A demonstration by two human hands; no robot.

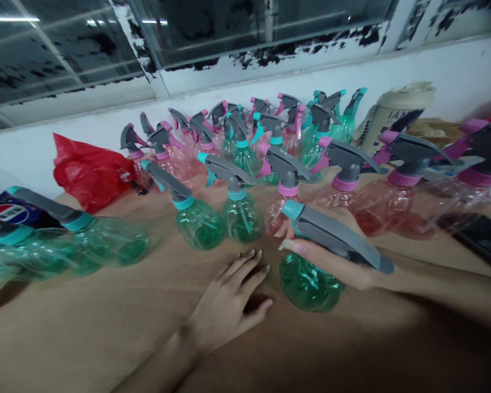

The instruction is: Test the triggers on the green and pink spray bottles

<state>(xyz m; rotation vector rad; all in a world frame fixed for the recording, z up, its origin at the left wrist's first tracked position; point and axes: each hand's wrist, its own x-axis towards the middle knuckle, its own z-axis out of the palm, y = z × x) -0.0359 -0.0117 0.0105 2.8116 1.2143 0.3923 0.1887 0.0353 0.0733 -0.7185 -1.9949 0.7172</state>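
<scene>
My right hand [331,259] is wrapped round the neck of a green spray bottle [309,284] with a grey trigger head [339,237] and teal nozzle; the bottle stands on the brown table [85,327]. My left hand [233,297] lies flat on the table just left of that bottle, fingers stretched out and apart, holding nothing. Right behind my hands stand two green spray bottles [239,215] and a pink one [284,202].
Several more green and pink spray bottles [265,131] crowd the back of the table up to the white wall. A red plastic bag [88,172] lies at the left, green bottles [102,240] lie on their sides beside a Pepsi pack [8,210]. A cream canister [393,117] stands back right.
</scene>
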